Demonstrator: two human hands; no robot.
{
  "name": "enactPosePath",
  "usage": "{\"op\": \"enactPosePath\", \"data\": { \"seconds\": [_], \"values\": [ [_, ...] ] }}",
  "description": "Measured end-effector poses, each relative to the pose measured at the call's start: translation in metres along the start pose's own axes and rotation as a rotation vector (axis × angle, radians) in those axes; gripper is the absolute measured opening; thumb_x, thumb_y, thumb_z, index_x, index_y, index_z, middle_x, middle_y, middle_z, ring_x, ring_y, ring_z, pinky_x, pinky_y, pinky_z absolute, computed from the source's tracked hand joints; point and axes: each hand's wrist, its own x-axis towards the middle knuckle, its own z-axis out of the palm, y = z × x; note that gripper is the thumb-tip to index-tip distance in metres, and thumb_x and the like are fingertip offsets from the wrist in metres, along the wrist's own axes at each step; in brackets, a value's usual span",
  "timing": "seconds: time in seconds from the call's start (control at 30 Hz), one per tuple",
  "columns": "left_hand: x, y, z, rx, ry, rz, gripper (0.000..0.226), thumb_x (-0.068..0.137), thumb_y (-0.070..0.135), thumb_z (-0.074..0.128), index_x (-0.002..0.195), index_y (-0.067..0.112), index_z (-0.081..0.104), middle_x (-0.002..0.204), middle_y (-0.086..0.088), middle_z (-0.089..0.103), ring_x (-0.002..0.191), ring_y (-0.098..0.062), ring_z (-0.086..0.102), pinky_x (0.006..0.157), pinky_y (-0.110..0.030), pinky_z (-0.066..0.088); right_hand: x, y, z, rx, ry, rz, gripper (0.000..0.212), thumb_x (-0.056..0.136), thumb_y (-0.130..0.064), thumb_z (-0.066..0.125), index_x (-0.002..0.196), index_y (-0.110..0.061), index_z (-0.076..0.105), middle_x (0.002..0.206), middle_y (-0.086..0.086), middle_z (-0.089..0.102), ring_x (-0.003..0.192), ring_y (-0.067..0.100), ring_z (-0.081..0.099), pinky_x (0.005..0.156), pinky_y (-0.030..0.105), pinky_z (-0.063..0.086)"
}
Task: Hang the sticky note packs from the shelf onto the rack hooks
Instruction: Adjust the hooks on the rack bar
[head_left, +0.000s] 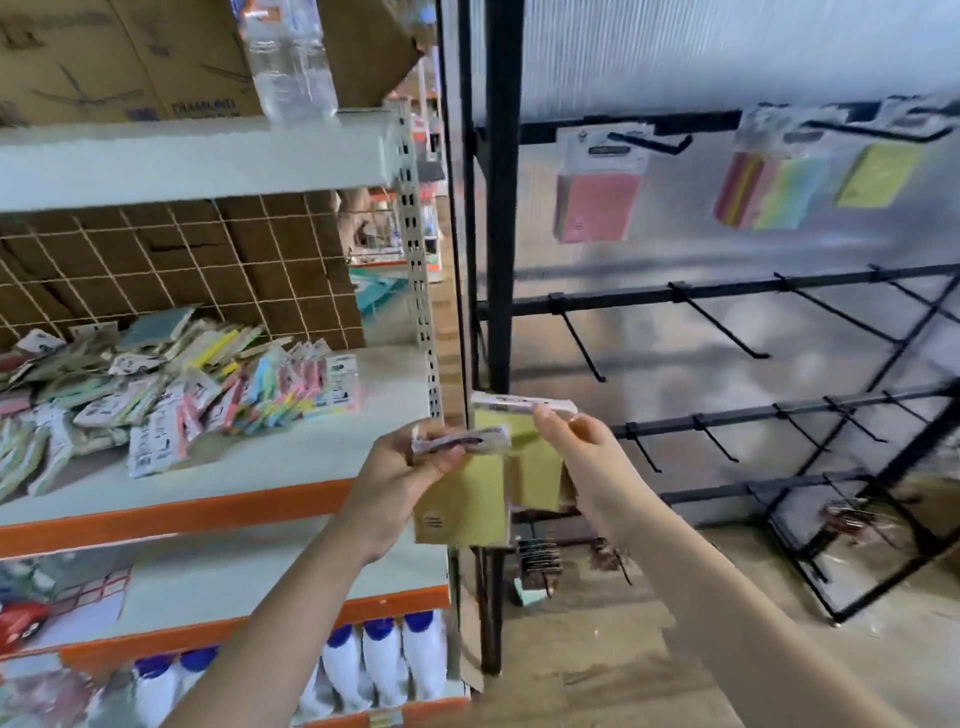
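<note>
Two yellow sticky note packs are held mid-air: the left hand (410, 467) pinches the nearer pack (462, 499) by its header card, and the right hand's (576, 441) fingers close on the top of the farther pack (535, 467). Left of the fingers, a white shelf (311, 457) with an orange edge carries a loose heap of packs (171, 389). Up and right of them, a black rack (727, 296) against a translucent wall bears three hung packs (597, 208) and many bare hooks (717, 327). The floor below is wooden.
</note>
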Motion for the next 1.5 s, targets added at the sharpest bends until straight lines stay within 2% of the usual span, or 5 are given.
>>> {"op": "enactPosePath", "data": {
  "seconds": [0.07, 0.37, 0.5, 0.8, 1.5],
  "values": [
    [0.003, 0.001, 0.039, 0.04, -0.039, 0.012, 0.008, 0.076, 0.023, 0.064, 0.078, 0.02, 0.071, 0.074, 0.003, 0.065, 0.074, -0.007, 0.058, 0.068, -0.014, 0.045, -0.012, -0.007, -0.031, -0.025, 0.1, -0.099, 0.029, 0.079, -0.052, 0.063, 0.085, -0.024, 0.061, 0.062, -0.019, 0.067, 0.053, -0.007, 0.059, 0.047, 0.01, 0.043],
    [0.027, 0.003, 0.196, -0.089, -0.051, -0.034, 0.011, 0.068, 0.031, 0.068, 0.078, 0.026, 0.072, 0.083, 0.003, 0.07, 0.09, -0.02, 0.062, 0.088, -0.035, 0.044, -0.072, -0.032, -0.17, -0.071, 0.372, -0.349, 0.009, 0.093, -0.021, 0.06, 0.092, -0.028, 0.067, 0.081, -0.018, 0.071, 0.069, -0.003, 0.061, 0.06, 0.016, 0.048],
    [0.042, 0.013, 0.261, -0.193, -0.039, -0.075, 0.033, 0.064, 0.032, 0.07, 0.093, 0.017, 0.069, 0.091, -0.001, 0.073, 0.095, -0.021, 0.065, 0.085, -0.032, 0.05, -0.093, -0.052, -0.224, -0.081, 0.545, -0.421, 0.012, 0.095, -0.022, 0.057, 0.094, -0.03, 0.066, 0.082, -0.015, 0.072, 0.073, 0.002, 0.063, 0.063, 0.023, 0.051],
    [0.101, 0.038, 0.342, -0.295, -0.038, -0.052, 0.008, 0.074, 0.029, 0.07, 0.069, 0.036, 0.073, 0.069, 0.006, 0.071, 0.061, -0.011, 0.067, 0.059, -0.033, 0.054, -0.091, -0.091, -0.317, -0.024, 0.805, -0.417, 0.014, 0.097, -0.032, 0.052, 0.087, -0.025, 0.058, 0.068, -0.014, 0.066, 0.059, 0.0, 0.062, 0.053, 0.031, 0.053],
    [0.273, 0.093, 0.444, -0.142, -0.169, 0.277, 0.007, 0.086, 0.019, 0.065, 0.086, 0.014, 0.061, 0.071, 0.005, 0.072, 0.065, -0.009, 0.068, 0.052, -0.019, 0.05, 0.06, -0.199, -0.433, -0.366, 0.813, -0.573, 0.031, 0.093, -0.029, 0.056, 0.077, -0.003, 0.052, 0.062, -0.006, 0.055, 0.057, 0.007, 0.048, 0.051, 0.022, 0.036]
  ]
}}
